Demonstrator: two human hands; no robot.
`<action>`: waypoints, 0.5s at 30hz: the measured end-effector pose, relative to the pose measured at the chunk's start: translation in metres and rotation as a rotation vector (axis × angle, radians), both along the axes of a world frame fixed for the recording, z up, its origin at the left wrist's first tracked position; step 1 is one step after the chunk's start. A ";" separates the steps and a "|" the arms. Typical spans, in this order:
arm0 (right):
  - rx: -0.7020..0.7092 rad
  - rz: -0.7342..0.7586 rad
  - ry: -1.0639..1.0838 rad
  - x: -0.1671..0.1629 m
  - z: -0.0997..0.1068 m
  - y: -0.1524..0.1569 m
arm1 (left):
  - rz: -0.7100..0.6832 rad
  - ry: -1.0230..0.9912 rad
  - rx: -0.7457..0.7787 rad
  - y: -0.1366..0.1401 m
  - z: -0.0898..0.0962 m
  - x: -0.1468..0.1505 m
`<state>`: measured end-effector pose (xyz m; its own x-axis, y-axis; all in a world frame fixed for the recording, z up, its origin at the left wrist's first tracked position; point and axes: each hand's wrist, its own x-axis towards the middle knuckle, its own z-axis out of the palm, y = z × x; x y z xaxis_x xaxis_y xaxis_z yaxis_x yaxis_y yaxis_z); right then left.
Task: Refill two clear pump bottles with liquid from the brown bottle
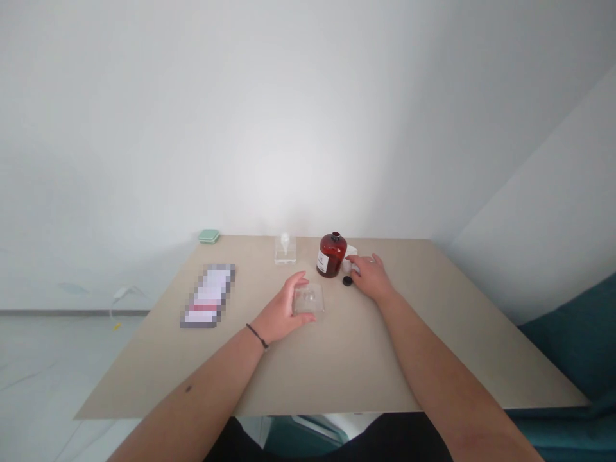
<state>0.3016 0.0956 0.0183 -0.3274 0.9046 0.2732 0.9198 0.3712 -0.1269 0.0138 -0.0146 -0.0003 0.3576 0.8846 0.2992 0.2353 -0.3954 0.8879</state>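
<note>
My left hand (285, 313) is curved round a clear square container (309, 299), thumb at the near side and fingers at the far side. My right hand (371, 274) has its fingers closed at a small whitish, clear thing (347, 266), too unclear to name. Just left of those fingers stands an uncapped dark red-brown bottle (332, 255) with a white label. A small black cap (347, 281) lies on the table below my right fingertips. Something white (351, 251) shows partly behind the bottle and hand.
A clear block-shaped holder (285, 250) with a white-topped piece stands at the back middle. At the back left corner lies a green box-like item (208, 236). A pixelated phone-like device (208, 296) rests on the left of the beige table (327, 378). The wall borders the far edge.
</note>
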 end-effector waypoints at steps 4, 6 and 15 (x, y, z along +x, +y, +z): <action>0.015 -0.010 0.049 0.001 0.004 -0.005 | -0.007 -0.005 -0.012 0.001 0.000 0.001; 0.053 -0.009 0.182 -0.001 0.005 -0.007 | -0.010 -0.017 -0.020 0.002 -0.001 0.001; -0.074 -0.025 1.147 -0.058 0.002 -0.001 | 0.037 0.030 -0.130 0.001 0.010 0.001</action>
